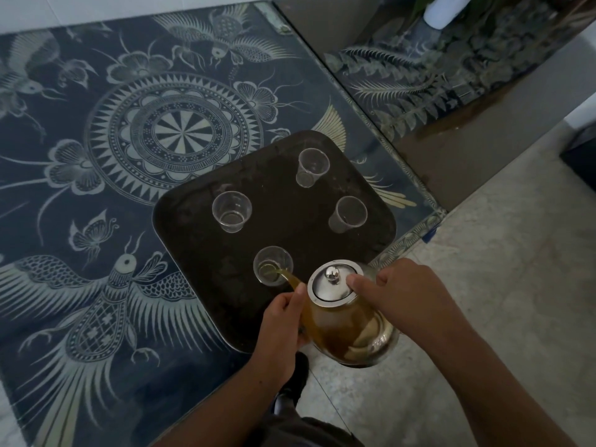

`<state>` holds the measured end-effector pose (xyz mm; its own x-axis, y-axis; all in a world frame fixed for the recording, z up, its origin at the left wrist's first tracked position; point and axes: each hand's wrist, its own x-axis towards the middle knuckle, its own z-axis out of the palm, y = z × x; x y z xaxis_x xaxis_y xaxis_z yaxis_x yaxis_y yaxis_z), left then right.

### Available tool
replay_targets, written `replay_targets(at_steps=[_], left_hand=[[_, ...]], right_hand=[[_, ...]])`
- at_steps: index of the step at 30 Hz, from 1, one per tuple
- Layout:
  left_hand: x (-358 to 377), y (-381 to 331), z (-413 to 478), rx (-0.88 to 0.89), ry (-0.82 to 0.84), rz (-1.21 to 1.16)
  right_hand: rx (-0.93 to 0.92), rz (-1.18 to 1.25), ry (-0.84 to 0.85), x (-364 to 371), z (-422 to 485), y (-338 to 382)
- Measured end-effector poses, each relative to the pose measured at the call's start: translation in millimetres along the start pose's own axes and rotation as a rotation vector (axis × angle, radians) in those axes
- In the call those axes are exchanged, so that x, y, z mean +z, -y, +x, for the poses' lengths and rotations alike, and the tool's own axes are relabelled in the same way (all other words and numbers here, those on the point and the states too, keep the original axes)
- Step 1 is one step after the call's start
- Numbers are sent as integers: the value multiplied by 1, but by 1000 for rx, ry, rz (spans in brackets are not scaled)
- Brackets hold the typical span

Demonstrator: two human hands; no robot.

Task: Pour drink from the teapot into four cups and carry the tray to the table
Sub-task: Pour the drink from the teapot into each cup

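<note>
Over the tray's (274,221) near corner you tilt the teapot (342,324), partly beyond the counter (96,156) edge and above the floor (483,269). Your left hand (283,321) curls round its side by the spout. Your right hand (409,291) grips at the handle, which it hides, with one finger on the lid (332,285). Tea (287,276) runs into the nearest cup (273,266); three other cups (231,210) stand apart behind it. Wide counter lies open to your left.

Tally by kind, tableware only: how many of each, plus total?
cups: 4
teapot: 1
tray: 1
Total: 6
</note>
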<state>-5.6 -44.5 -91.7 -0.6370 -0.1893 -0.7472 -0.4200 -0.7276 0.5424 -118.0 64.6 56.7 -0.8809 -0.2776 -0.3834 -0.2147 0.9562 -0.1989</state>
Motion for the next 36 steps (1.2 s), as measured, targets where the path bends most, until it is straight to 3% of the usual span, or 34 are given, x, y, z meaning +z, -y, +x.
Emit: replay_targets(at_steps=[36], left_hand=[[3, 1, -1, -53, 22, -71]], right_hand=[[7, -75, 49, -8, -1, 11]])
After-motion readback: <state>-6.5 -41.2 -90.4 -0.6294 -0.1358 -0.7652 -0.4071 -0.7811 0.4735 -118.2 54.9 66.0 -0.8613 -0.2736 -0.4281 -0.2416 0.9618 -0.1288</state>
